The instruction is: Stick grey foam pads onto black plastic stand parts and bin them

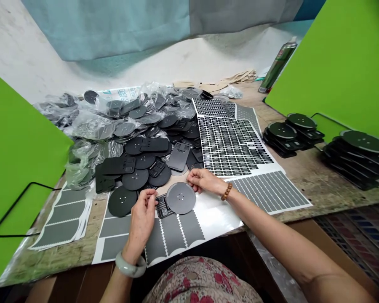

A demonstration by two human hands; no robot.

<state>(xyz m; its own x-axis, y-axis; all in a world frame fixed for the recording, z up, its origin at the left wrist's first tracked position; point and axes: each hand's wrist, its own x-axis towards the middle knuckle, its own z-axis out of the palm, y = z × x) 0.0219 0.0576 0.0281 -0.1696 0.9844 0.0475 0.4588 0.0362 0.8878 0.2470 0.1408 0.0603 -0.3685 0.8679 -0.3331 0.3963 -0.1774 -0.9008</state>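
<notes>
A black part with a round grey disc (181,198) and a rectangular ribbed section (163,206) lies over a sheet of grey stickers (172,235). At the left end of this part is my left hand (144,210), its fingers bent and closed together. My right hand (205,181) is beside the disc's upper right edge, thumb and fingers pinched. Whatever either hand grips is too small or hidden to make out. Behind the hands lie loose black discs (135,179) and plates (179,156) in a heap.
Plastic-wrapped parts (94,125) fill the back left. Printed label sheets (233,145) and a striped grey sheet (268,191) lie right of centre. Stacked parts (356,155) and a spray can (278,65) are farther right. Green panels (344,63) flank both sides.
</notes>
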